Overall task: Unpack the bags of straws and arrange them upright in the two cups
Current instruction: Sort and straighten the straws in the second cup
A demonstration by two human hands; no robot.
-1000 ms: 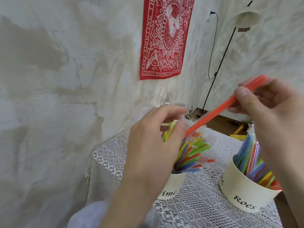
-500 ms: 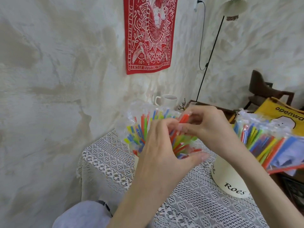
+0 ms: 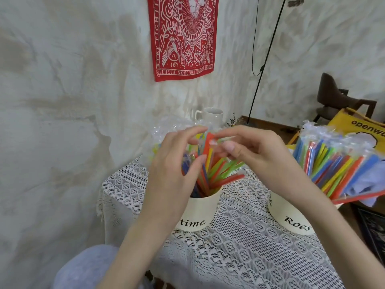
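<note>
A: What lies nearest?

B: A knee in pale blue cloth, then the lace tablecloth over the table.

A: And the hands?

B: Both work above the left cup, the one lettered "time." The left hand curls its fingers round the straws standing in that cup. The right hand pinches an orange straw by its top end, thumb against fingers.

A: The other cup?

B: The right cup, lettered "Roes", stands beside it, holding a bag of straws in clear wrap, leaning right.

A: Farther back?

B: A white mug near the wall, crumpled clear plastic beside it, a red banner above, a dark chair at right.
</note>
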